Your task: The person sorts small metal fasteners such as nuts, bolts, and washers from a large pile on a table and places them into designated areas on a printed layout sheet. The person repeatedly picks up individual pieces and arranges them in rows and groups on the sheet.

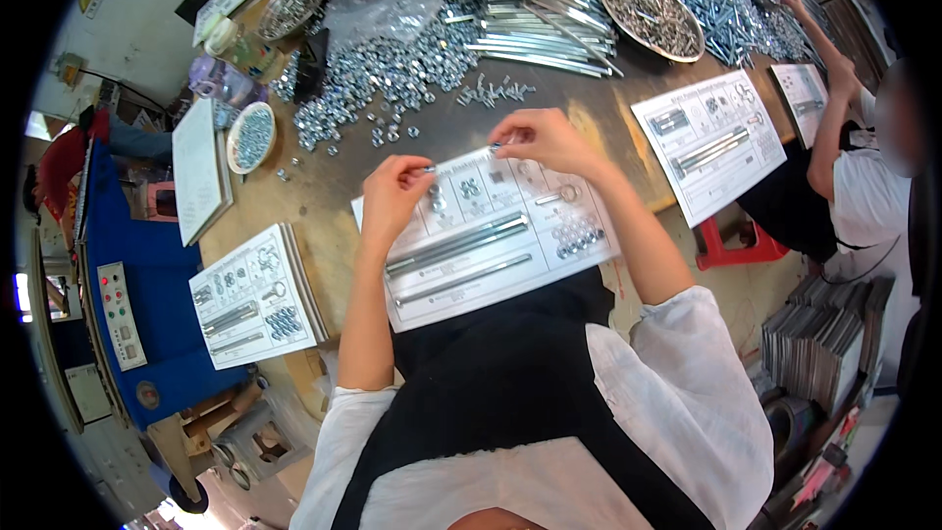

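Note:
In front of me, a white card (456, 275) slants over the table's near edge, reaching above my lap. It bears long rods, round nuts and a ring bolt in boxed sections; I cannot tell which are real and which printed. Over its upper left corner my left hand (391, 194) is closed in a pinch on a small shiny metal piece (429, 170). My right hand (542, 140) pinches a small, darker metal piece (496, 147) at the card's top edge. Fingers partly hide both pieces. Beyond my hands lie loose nuts (392, 69) and small wing-shaped fasteners (496, 91).
Metal rods (540, 39), a dish of brown fasteners (652, 18) and blue-grey bolts (721, 5) crowd the far side. Left are a small bowl (251, 137) and stacked cards (257, 296). At right lies another card (708, 142), near a seated person (868, 177) and red stool (741, 243).

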Motion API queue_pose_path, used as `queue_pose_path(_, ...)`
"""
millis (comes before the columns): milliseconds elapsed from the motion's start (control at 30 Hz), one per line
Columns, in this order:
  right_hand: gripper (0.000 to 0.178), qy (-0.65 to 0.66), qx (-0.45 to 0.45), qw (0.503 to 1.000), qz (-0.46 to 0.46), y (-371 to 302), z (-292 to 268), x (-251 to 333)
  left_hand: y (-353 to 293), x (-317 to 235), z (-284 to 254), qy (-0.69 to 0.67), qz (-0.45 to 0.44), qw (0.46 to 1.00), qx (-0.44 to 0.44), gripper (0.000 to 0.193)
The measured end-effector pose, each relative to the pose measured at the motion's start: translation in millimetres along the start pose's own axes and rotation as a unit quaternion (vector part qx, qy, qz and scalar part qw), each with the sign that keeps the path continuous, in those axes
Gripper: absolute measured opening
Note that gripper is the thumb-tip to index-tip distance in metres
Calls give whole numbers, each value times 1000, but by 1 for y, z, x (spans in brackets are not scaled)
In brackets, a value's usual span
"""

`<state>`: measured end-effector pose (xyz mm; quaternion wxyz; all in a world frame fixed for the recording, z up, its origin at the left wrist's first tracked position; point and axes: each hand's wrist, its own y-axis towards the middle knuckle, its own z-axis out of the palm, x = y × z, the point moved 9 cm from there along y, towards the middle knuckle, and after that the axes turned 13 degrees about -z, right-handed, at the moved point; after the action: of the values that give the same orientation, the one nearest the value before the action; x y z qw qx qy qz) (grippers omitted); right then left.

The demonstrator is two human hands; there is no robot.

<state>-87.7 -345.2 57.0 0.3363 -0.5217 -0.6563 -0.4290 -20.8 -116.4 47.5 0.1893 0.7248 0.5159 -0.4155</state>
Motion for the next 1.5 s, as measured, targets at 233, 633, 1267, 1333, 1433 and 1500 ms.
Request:
queue_pose_path(233, 22, -115, 97, 987, 46, -108, -28, 21, -83, -94, 140, 132, 193, 956, 176, 18)
queue_pose_path(633, 13, -136, 33, 990, 13, -144, -32, 11, -105, -93, 170, 100, 209, 966, 119, 21)
queue_pose_path(1267, 13, -136, -27, 989, 57, -148, -35, 21, -102, -85, 143, 36, 160, 981, 102, 24)
queue_pose_path(1333, 14, -126, -40, 990, 43, -127, -34, 33, -65, -73, 100, 35, 98, 993, 58, 22)
queue_pose_path(1433, 16, -84, -33, 996, -20, -72, -8, 37, 6, -41, 15, 95, 113, 983, -112, 20)
queue_pose_path(1500, 16, -58, -25, 997, -52, -19, 27, 20, 41, -15, -35, 155, 112, 950, -247, 20)
